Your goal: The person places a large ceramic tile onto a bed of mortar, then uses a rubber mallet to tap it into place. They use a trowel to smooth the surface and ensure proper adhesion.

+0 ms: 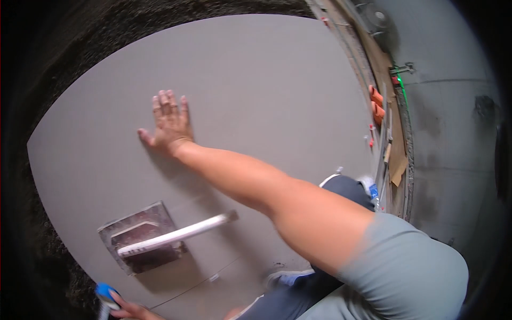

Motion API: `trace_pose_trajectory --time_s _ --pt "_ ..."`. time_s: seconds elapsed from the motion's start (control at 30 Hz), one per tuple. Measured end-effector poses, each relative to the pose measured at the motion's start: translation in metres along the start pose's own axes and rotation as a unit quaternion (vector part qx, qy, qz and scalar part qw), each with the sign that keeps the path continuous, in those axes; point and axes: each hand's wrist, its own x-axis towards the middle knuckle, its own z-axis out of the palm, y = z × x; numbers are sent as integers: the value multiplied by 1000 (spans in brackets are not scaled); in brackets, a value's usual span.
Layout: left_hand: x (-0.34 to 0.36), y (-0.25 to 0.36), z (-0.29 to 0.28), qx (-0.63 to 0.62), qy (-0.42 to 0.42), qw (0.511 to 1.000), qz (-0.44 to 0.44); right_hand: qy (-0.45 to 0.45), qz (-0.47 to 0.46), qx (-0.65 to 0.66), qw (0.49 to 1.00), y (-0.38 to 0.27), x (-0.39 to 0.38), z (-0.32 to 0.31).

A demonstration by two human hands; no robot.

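Observation:
My right hand (172, 127) lies flat, palm down and fingers spread, on a large smooth grey tile (256, 80). Nothing is held in it. At the lower left edge, my left hand (125, 309) is partly cut off by the picture's rim. Its fingers are closed on a blue-topped tool (107, 295) with a pale lower part, whose exact kind I cannot make out. Between the two hands, a dark, stained rectangular float (144, 234) rests on the tile. A slightly blurred white rod (181, 233) with a dark end lies across it.
Dark rough ground (58, 256) borders the tile on the left. Along its right edge are orange pieces (376, 105), boards (397, 170) and a green light line (401, 88). A thin joint with a white clip (214, 278) runs near my legs (282, 296).

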Motion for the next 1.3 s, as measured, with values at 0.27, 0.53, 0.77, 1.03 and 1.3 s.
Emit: trace_pose_trajectory --time_s 0.27,0.53,0.77,1.03,1.3 --pt "-232 -127 -187 541 -104 760 346 -184 -62 67 979 3 -61 -65" --pt "-272 -67 -118 275 62 957 -66 -542 -70 222 807 -21 -170 -147" --pt "-401 -4 -48 204 -97 973 51 -450 -125 82 881 -7 -168 -228" --pt "-494 109 59 339 -491 755 274 -438 -19 -31 898 201 -178 -291" --pt "-511 140 59 390 -587 663 253 -386 181 186 885 395 -281 -287"
